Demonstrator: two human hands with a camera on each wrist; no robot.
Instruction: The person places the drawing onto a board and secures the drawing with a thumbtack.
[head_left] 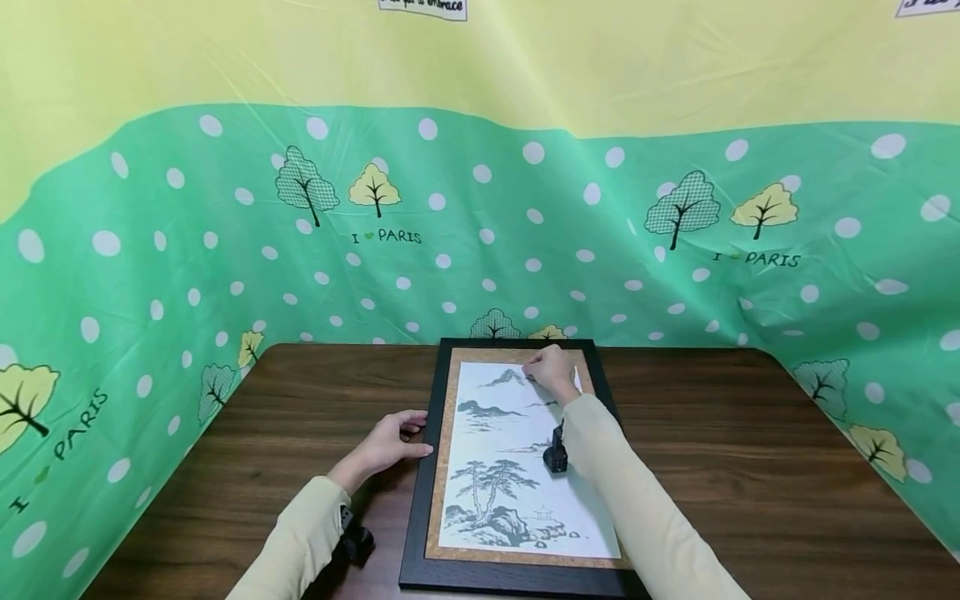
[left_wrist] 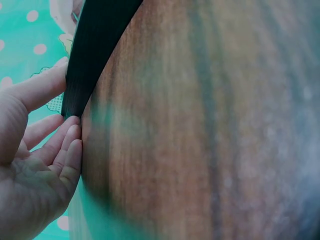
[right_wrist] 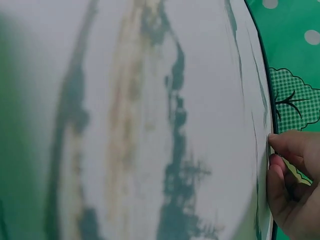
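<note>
A black-framed cork board (head_left: 432, 500) lies on the table, carrying a white sheet with an ink landscape (head_left: 480, 433) of mountains and pines. My left hand (head_left: 388, 443) touches the board's left edge with thumb and fingertips; its loosely bent fingers meet the dark frame (left_wrist: 95, 50) in the left wrist view. Near the sheet's upper right, my right hand (head_left: 553, 371) has its fingertips against the paper, fingers bent. In the right wrist view, the thumb and fingers of the right hand (right_wrist: 295, 175) meet at the sheet's far side; anything small between them is hidden.
The dark wood table (head_left: 720, 450) extends on both sides of the board. A green and yellow cloth (head_left: 525, 225) with white dots and printed trees hangs behind and around the table. Black wrist cameras sit on both sleeves.
</note>
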